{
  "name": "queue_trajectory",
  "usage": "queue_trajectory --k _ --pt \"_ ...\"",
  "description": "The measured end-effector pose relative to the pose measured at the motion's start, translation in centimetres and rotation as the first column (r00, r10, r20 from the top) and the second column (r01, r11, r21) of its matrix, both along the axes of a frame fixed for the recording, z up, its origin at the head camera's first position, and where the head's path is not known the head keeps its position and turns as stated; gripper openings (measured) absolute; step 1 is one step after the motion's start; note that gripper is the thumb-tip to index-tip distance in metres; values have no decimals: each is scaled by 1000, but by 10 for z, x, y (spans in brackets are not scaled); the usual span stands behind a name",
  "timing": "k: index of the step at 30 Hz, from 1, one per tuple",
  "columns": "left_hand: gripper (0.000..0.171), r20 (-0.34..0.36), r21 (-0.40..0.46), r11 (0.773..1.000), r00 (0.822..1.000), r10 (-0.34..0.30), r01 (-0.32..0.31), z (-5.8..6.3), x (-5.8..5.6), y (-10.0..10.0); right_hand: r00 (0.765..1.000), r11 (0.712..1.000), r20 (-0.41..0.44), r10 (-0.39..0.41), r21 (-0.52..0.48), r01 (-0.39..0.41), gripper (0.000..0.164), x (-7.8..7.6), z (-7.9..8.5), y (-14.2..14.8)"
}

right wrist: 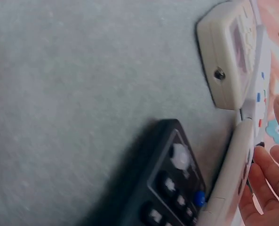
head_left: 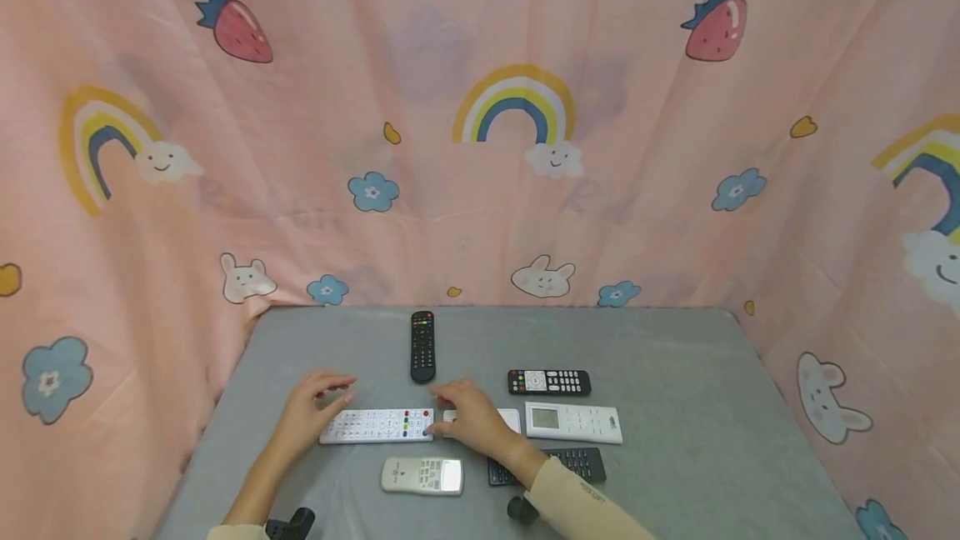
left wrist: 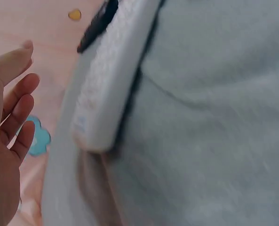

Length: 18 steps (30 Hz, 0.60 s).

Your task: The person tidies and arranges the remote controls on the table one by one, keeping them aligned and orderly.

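A long white remote [head_left: 375, 426] with colored buttons lies sideways on the grey cloth. At its left end hovers my left hand [head_left: 309, 412], fingers loosely bent and apart from it; the left wrist view shows this hand [left wrist: 7, 122] beside the remote's end. My right hand [head_left: 477, 421] is over the remote's right end, thumb and fingers spread, thumb tip right at the edge. Partly hidden beneath that hand is a smaller white remote [head_left: 512, 418]. In the right wrist view, the fingers [right wrist: 266, 176] appear behind this white remote [right wrist: 231, 174], nothing gripped.
A black remote [head_left: 423, 347] points away at the back. To the right lie another black remote [head_left: 549, 382] and a white remote with a screen [head_left: 573, 423]. Nearer are a beige remote [head_left: 422, 476] and a black one [head_left: 581, 463] under the right forearm. Pink curtain [head_left: 480, 215] hangs behind.
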State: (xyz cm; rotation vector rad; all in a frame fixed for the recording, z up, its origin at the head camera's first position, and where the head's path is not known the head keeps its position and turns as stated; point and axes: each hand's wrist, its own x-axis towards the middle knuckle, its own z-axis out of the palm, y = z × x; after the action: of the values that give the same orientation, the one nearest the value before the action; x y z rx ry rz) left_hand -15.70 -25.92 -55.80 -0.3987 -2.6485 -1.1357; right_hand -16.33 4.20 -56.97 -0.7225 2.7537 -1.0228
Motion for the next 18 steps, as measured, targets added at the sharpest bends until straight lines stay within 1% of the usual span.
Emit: queue_trajectory --k 5,7,10,15,16,18 --pt "39 71 -9 999 996 51 -50 -15 11 -20 999 999 -44 22 44 -20 64 2 -5 1" --pt "45 84 -27 997 994 68 -66 -20 14 -27 998 998 -56 26 55 -23 64 2 -7 2" --pt "53 59 -56 996 995 79 -76 -28 18 -34 997 998 -74 31 65 -26 64 2 -10 2" --pt "64 2 -93 994 998 63 -63 -38 23 -43 995 995 -91 39 100 -30 67 1 -16 0" --pt "66 4 -108 992 998 62 -62 -39 23 -44 995 994 -88 38 105 -28 67 0 -17 0" --pt "67 36 -137 989 997 69 -64 -39 24 -46 996 993 -84 34 113 -24 67 1 -17 -1"
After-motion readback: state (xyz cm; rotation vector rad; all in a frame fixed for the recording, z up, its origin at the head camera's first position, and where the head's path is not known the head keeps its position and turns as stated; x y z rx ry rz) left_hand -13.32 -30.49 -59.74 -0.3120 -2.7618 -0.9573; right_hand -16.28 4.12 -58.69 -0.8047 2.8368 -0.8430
